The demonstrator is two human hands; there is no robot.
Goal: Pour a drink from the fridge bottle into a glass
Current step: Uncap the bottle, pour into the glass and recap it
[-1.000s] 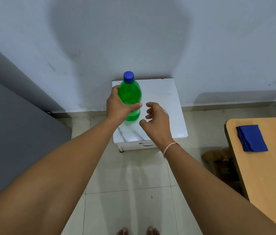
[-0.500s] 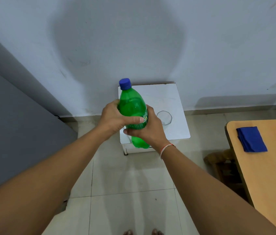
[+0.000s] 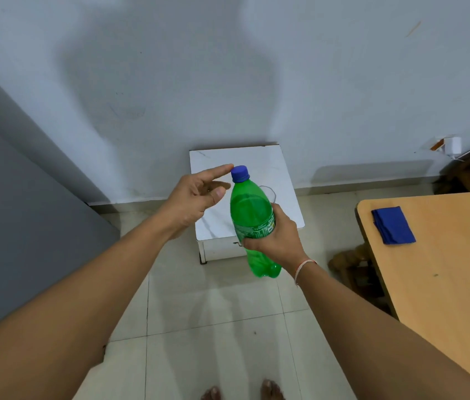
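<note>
Above white worktop point(image 3: 257, 160), right hand point(image 3: 277, 235) grips green bottle point(image 3: 252, 215) mid-body, upright. Left hand point(image 3: 196, 197) loosely spread, empty, forefinger at blue cap point(image 3: 240, 172). Glass point(image 3: 268, 193) behind bottle. Pinch cap firmly, twist slowly, hold bottle steady.

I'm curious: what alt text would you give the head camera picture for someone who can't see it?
A person's right hand grips a green bottle while the left hand reaches with open fingers beside its blue cap. Behind the bottle a clear glass stands on a small white table; a blue cloth lies on a wooden table at right.
</note>
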